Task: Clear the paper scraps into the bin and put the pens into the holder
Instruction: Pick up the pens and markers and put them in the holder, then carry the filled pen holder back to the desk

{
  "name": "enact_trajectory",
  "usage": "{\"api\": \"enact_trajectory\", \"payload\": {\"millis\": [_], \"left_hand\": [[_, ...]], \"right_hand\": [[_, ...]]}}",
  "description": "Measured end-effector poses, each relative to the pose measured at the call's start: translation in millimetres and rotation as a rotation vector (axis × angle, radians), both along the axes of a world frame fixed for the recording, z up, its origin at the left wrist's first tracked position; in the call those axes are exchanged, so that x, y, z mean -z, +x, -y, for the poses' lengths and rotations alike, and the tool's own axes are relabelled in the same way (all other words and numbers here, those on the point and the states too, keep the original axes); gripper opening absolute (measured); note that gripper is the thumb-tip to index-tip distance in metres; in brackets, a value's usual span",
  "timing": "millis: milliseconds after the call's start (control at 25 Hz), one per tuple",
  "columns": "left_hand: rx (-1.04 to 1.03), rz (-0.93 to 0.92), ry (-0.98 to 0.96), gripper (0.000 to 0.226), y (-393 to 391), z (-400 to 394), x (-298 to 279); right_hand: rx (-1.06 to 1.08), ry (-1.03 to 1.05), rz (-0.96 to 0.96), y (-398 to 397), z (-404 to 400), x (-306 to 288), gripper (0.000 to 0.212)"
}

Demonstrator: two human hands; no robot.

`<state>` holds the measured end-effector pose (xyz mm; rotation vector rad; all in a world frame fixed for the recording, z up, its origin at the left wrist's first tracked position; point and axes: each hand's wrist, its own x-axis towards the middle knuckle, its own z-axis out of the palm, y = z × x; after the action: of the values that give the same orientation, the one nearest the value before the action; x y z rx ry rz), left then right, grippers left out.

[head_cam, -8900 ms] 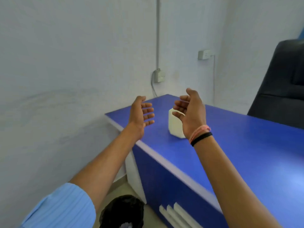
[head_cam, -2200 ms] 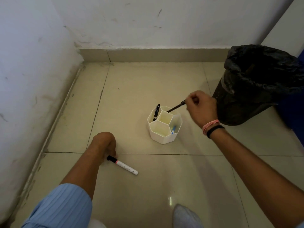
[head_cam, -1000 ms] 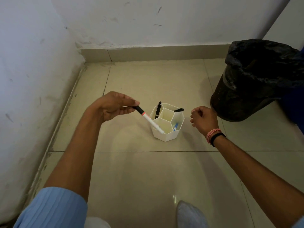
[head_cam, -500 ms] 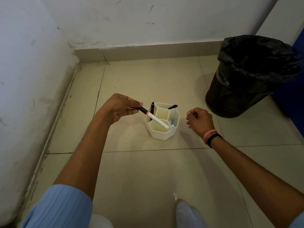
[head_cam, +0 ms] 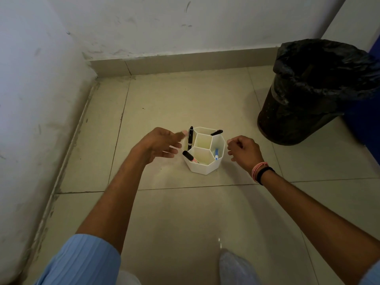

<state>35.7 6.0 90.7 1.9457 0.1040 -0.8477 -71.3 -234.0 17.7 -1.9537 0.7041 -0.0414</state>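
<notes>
Flanking the holder [head_cam: 205,165], left hand [head_cam: 162,146] and right hand [head_cam: 244,151].

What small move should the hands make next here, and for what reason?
Probably close both hands on the white holder and lift it. All four pens stand in it, the marker included; no pen or scrap lies on the floor tiles. The open left hand and loosely curled right hand flank it, holding nothing.
</notes>
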Motion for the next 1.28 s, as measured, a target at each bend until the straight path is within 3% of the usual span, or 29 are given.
{"api": "enact_trajectory", "payload": {"millis": [120, 240, 320, 480, 680, 880, 1040, 1280], "left_hand": [[-0.205, 0.157, -0.090, 0.065, -7.8, 6.5, 23.7], [-0.331, 0.056, -0.279, 0.080, -21.2, 17.4, 49.8], [-0.343, -0.003, -0.373, 0.083, -27.4, 23.5, 65.7], [-0.247, -0.030, -0.447, 0.076, -33.2, 33.0, 84.1], [-0.274, -0.015, -0.480, 0.056, -34.7, 40.3, 76.9], [-0.265, 0.040, -0.510, 0.046, -28.8, 47.6, 47.8], [-0.254, 0.091, -0.550, 0.039, -20.4, 53.4, -2.3], [-0.221, 0.186, -0.553, 0.033, -3.5, 59.9, -156.1]], "right_hand": [[0.039, 0.155, -0.036, -0.8, -5.5, 3.2, 0.032], [0.063, 0.455, -0.049, -2.9, -17.2, 4.9, 0.045], [0.062, 0.583, 0.017, -6.5, -26.5, 11.7, 0.042], [0.019, 0.554, 0.129, -9.0, -44.0, 30.2, 0.042], [0.039, 0.500, 0.146, -3.7, -47.9, 26.7, 0.048], [0.074, 0.534, 0.206, 8.9, -41.9, -6.1, 0.036], [0.038, 0.496, 0.302, 26.7, -33.7, -68.4, 0.034], [0.027, 0.462, 0.353, 48.7, -26.5, -225.8, 0.030]]}}
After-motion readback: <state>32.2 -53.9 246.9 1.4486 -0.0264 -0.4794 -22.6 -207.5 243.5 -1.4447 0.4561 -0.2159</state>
